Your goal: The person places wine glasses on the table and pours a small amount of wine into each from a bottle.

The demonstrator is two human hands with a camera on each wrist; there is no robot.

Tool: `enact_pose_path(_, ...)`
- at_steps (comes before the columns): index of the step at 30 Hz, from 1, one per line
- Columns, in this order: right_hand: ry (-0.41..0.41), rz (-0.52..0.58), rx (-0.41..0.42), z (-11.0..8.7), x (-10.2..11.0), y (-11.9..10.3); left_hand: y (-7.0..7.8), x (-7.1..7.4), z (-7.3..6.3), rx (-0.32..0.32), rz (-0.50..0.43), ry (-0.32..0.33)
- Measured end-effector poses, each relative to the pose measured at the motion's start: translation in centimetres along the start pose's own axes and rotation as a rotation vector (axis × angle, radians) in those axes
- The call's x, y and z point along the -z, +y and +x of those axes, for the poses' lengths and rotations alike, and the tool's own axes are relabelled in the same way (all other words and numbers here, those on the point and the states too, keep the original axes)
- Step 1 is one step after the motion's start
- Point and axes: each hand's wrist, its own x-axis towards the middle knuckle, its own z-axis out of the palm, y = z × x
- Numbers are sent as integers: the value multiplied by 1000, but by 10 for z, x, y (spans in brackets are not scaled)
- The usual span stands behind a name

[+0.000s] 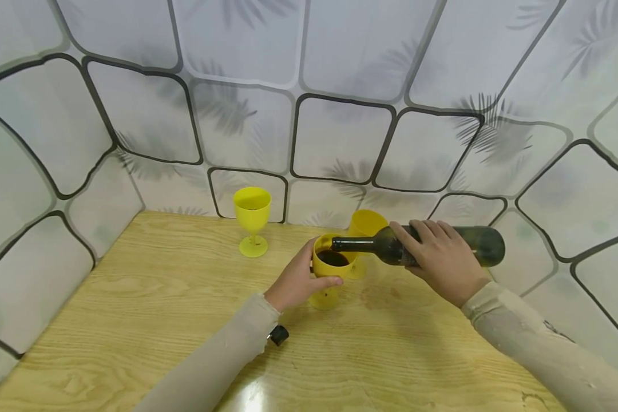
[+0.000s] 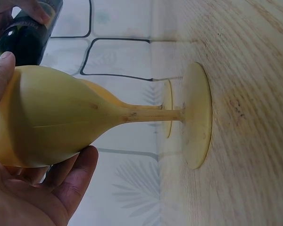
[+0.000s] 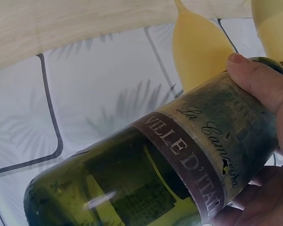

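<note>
My left hand (image 1: 300, 278) grips the bowl of a yellow goblet (image 2: 61, 117), thumb on one side and fingers round the other. Dark liquid (image 1: 333, 258) stands inside that goblet. My right hand (image 1: 439, 257) holds a dark green wine bottle (image 1: 486, 246) round its body, tipped nearly level. The bottle's mouth points left over the goblet's rim. In the right wrist view the label (image 3: 212, 136) shows, and the thumb presses near the shoulder. In the left wrist view the goblet's foot (image 2: 198, 115) is at the wooden surface; whether it touches, I cannot tell.
A second yellow goblet (image 1: 368, 222) stands just behind the held one, partly hidden by it and the bottle. Another yellow goblet (image 1: 252, 213) stands upright at the back left. The wooden table (image 1: 159, 309) meets walls covered with patterned sheeting (image 1: 342, 140). A black band shows at my left wrist.
</note>
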Motion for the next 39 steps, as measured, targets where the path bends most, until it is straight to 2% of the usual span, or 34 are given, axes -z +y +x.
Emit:
enact_pose_path(12,20,51,-26,-3,-7,-2,0,0,0,4,4,-5)
enact_pose_path(21,20,179,-85,-8,-16,-7,0,0,-2,18,-10,-15)
enact_pose_path(27,4,260,-157,-10,-27,-15,-1,0,-2,19,1,-16)
enact_pose_path(34,-29,374,-285,-10,-41,-28,-3,0,-2,20,11,-13)
enact_pose_path(39,21,463,-366,-11,-45,-35,-1,1,-1,7,10,-19)
